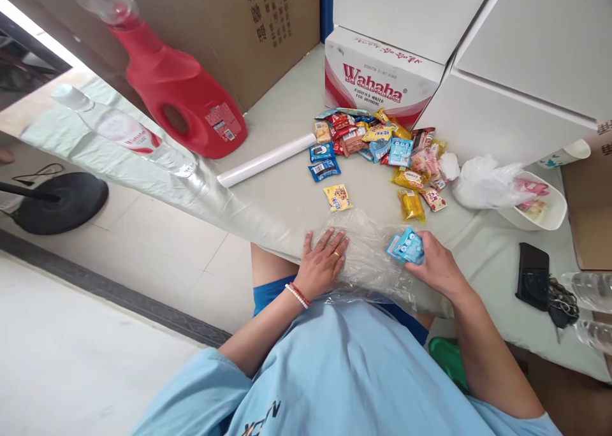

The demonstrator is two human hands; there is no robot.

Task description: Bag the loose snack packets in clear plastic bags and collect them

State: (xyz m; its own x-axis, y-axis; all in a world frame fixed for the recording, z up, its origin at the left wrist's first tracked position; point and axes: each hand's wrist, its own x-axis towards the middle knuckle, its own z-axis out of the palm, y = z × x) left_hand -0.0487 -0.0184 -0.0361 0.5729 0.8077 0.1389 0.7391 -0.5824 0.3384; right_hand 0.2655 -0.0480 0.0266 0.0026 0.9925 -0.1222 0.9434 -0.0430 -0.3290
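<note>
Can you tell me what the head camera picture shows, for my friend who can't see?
A person's right hand holds a light blue snack packet over a clear plastic bag that the left hand presses flat. More snack packets lie beyond.

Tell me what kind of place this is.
Probably a storeroom or small packing corner: stacked cardboard cartons, one printed Wahaha, line the table, which holds a pile of wrapped snacks. The right hand holds a blue snack packet; the left hand presses a clear plastic bag.
</note>
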